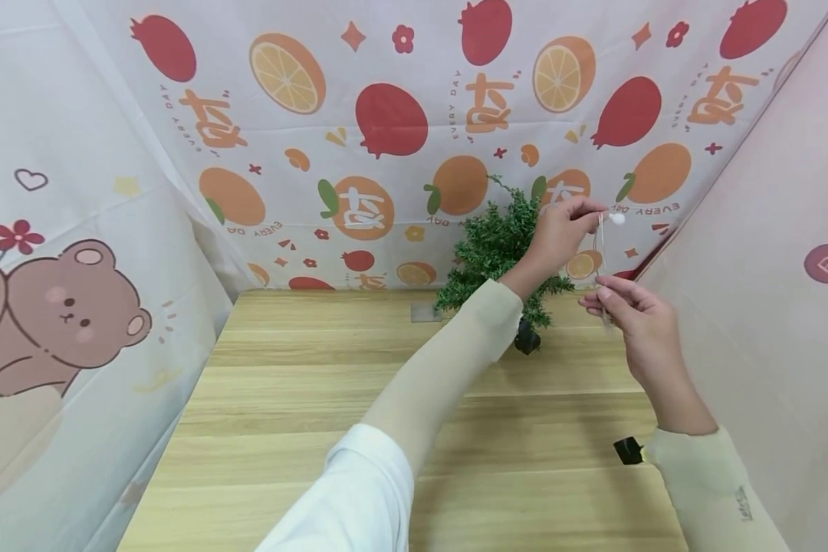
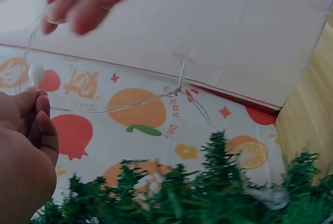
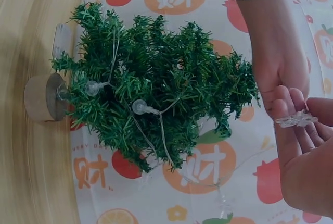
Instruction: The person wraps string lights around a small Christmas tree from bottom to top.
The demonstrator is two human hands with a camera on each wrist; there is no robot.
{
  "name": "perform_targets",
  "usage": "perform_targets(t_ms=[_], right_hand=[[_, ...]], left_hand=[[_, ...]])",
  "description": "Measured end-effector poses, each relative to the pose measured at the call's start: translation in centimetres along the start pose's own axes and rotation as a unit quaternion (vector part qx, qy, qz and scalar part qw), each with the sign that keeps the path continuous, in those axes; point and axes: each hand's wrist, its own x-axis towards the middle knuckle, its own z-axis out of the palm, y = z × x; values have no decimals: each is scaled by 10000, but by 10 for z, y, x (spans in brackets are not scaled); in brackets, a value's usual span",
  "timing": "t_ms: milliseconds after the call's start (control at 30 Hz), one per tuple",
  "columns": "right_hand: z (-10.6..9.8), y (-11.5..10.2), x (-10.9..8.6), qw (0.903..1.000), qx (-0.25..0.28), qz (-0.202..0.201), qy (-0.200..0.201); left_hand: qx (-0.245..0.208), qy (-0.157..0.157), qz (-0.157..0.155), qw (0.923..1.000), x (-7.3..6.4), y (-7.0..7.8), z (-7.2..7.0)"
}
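A small artificial Christmas tree stands at the back of the table, with a fairy-light string looped over it; clear round bulbs show among its branches. My left hand, right of the treetop, pinches the light string's thin wire beside a white bulb. Lower and nearer, my right hand holds further strands of the same wire. A clear snowflake-shaped piece lies at its fingers in the right wrist view. Another clear star-like piece hangs on wire between the hands and the tree.
The wooden table reaches back to a fruit-printed cloth. A small grey flat piece lies left of the tree. Pale cloth walls stand at both sides, the right one close to my right hand.
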Motion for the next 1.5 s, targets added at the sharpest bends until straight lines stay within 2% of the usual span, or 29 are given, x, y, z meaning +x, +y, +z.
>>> perform_targets(t_ms=[267,433,633,867,1133,1433,1500], right_hand=[[7,5,5,9993,319,71,173],[17,4,12,9984,541,-39,150],[33,-1,24,9966,788,-74,215],[59,-6,41,9976,610,-171,264],[80,-17,51,9990,397,-168,147],[105,-28,62,9993,148,-336,-88],[109,-30,63,9994,61,-327,-120]], left_hand=[[-21,-21,253,9997,17,8,-12],[155,27,97,9998,29,15,-22],[259,-170,-89,9995,45,26,-39],[661,-13,-183,9976,62,37,-66],[1060,102,-3,9943,74,33,-98],[761,292,-86,9966,78,21,-127],[521,378,-194,9977,75,17,-132]])
